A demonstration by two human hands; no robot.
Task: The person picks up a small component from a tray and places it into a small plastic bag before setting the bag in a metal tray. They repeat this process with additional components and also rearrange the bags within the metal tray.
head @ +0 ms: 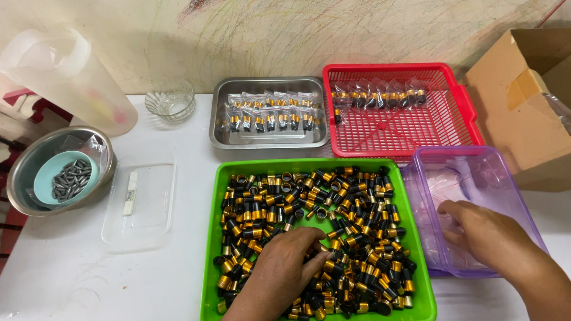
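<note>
Green plastic tray (209, 261) of black-and-gold caps (357, 220): my left hand (284, 270) pinches some, fingers curled together; right hand (485, 235), fingers loosely curled, reaches into the purple translucent tub (523, 202). Bagging looks next, I reckon.

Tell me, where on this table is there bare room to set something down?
Bare white table lies at the near left, below the clear lid and beside the green tray. The right side is crowded: green tray, red basket, purple tub and steel tray sit packed together.
</note>
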